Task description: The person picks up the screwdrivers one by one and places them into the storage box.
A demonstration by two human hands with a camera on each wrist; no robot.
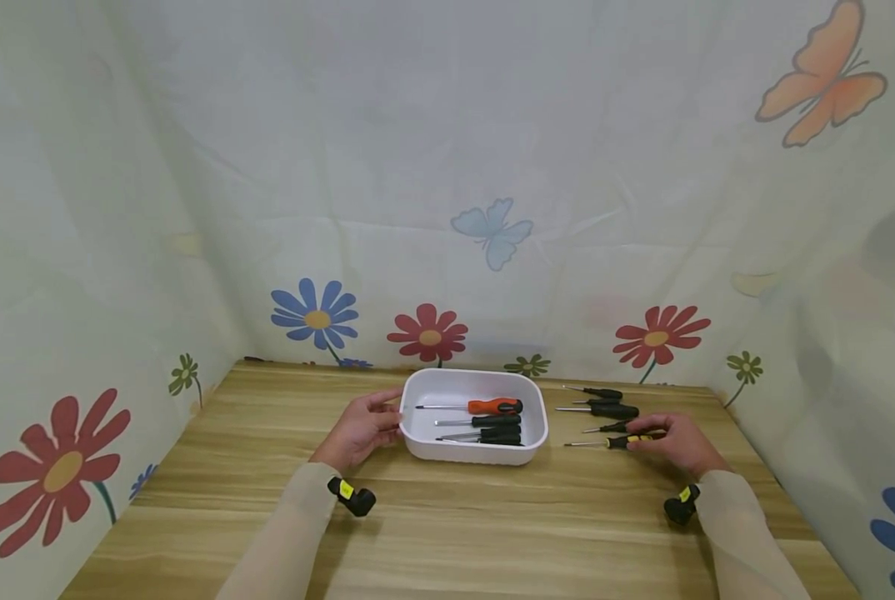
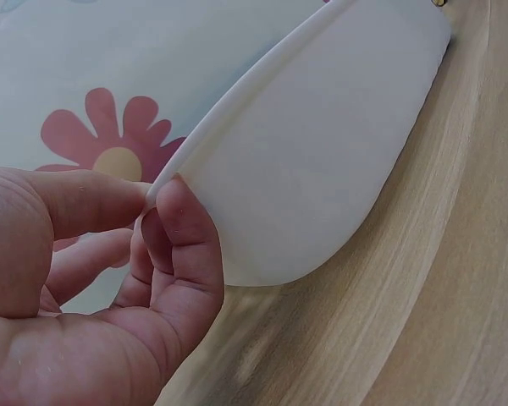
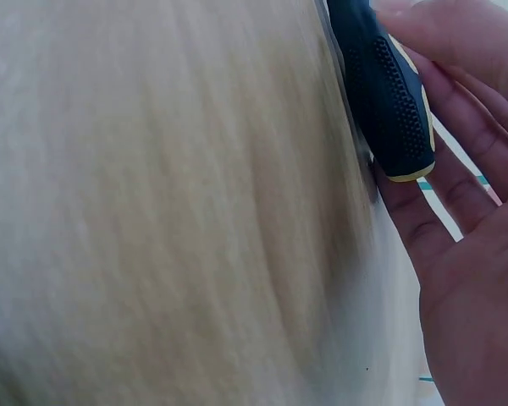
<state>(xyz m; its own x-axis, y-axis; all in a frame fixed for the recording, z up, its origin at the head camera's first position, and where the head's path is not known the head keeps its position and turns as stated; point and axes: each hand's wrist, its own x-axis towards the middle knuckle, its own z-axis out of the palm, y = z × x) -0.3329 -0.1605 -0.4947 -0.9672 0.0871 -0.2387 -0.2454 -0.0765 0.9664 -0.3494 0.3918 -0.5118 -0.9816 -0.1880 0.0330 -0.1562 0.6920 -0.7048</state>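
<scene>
My left hand [image 1: 362,429] pinches the left rim of a white plastic bin [image 1: 432,451], thumb outside and fingertips over the edge, seen closely in the left wrist view. Inside the bin lie an orange-and-black screwdriver [image 1: 495,406] and several black-handled screwdrivers [image 1: 496,422]. To the right, my right hand [image 1: 676,442] pinches the handle of a black-and-yellow screwdriver [image 1: 618,442], whose shaft points left. In the right wrist view, the thumb touches the near side of that handle [image 3: 383,93], close over the table, and the other fingers extend along its far side.
Beyond the right hand lie more black-handled screwdrivers, among them a thick one [image 1: 614,411], a slimmer one [image 1: 605,393] and a small one [image 1: 614,427]. The wooden table [image 1: 522,533] meets a flower-printed curtain [image 1: 537,292] at the back and sides.
</scene>
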